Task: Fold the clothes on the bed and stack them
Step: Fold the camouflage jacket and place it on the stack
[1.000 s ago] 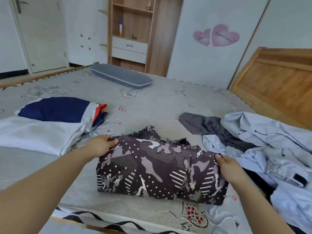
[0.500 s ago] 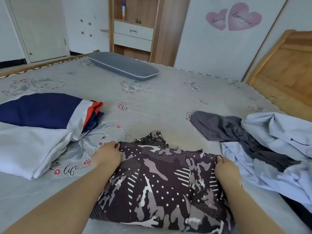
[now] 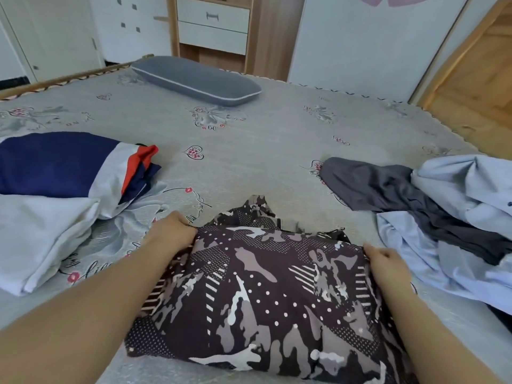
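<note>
A dark patterned garment [image 3: 263, 295] with camouflage shapes and dots lies folded on the bed [image 3: 249, 139] right in front of me. My left hand [image 3: 173, 231] grips its far left corner. My right hand [image 3: 388, 264] grips its far right corner. To the left sits a stack of folded clothes: a navy, white and red top [image 3: 63, 164] partly on a white garment [image 3: 41, 239]. To the right lies an unfolded heap with a dark grey garment [image 3: 388, 189] and a light blue shirt [image 3: 457, 217].
A grey pillow [image 3: 196, 79] lies at the far side of the bed. Behind it stand a wooden shelf unit with white drawers [image 3: 213, 26] and a white wardrobe. A wooden headboard [image 3: 471, 79] rises at the right.
The view has dipped and moved closer. Both hands, still holding the patterned garment's far corners, have drawn it toward me, so it now lies larger and lower in view.
</note>
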